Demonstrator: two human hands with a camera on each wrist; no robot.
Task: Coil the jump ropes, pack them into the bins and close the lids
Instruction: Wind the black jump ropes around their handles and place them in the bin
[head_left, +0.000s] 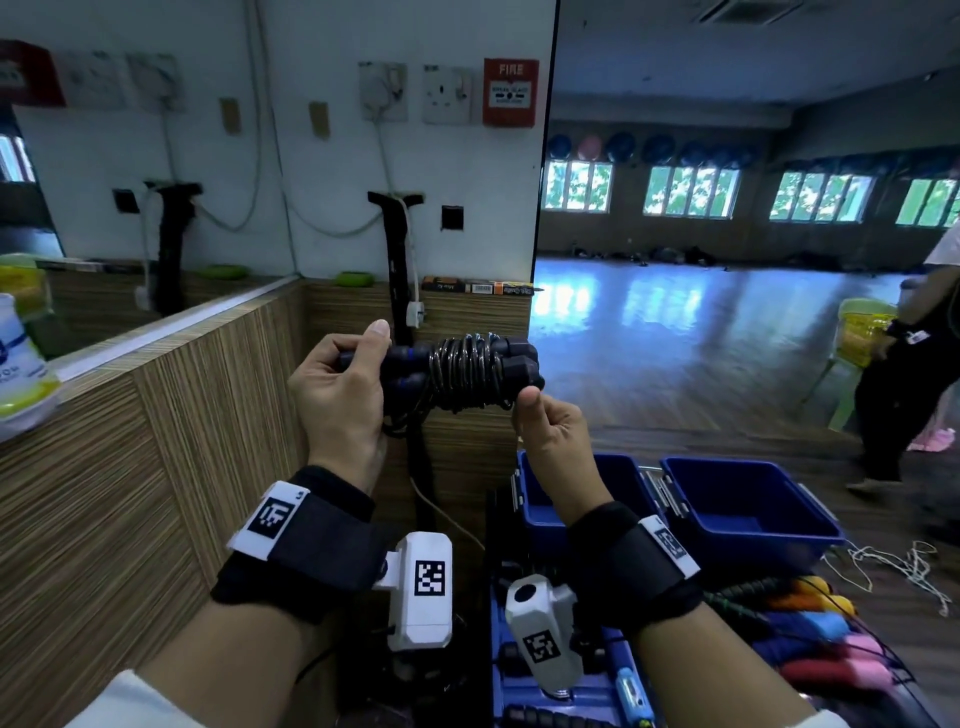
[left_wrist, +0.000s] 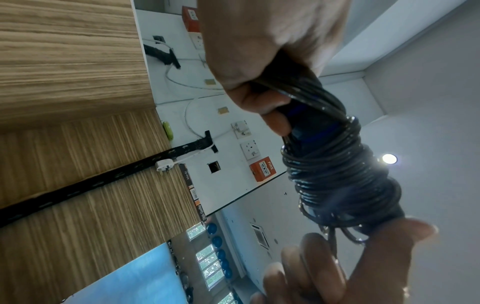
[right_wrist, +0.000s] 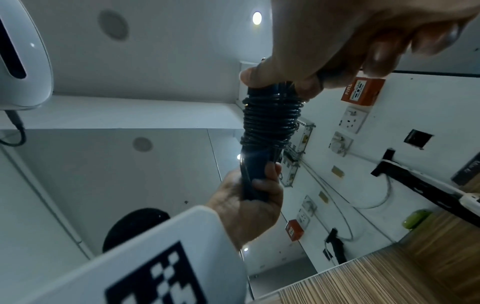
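A black jump rope (head_left: 462, 371) is held at chest height, its cord wound in tight turns around its two black handles. My left hand (head_left: 340, 387) grips the handles' left end, thumb on top. My right hand (head_left: 543, 423) pinches the rope's right end just under the coil. The left wrist view shows the coil (left_wrist: 337, 170) running from my left hand down to the right hand's fingers (left_wrist: 311, 267). In the right wrist view the coil (right_wrist: 271, 123) stands between both hands. Two open blue bins (head_left: 748, 512) (head_left: 613, 483) sit below, to the right.
A wood-panelled counter (head_left: 156, 415) runs along the left, with a white bottle (head_left: 21, 369) on it. More jump ropes with coloured handles (head_left: 815, 634) lie at lower right beside loose white cord (head_left: 904, 566). Another person (head_left: 914, 374) stands at the far right on the hall floor.
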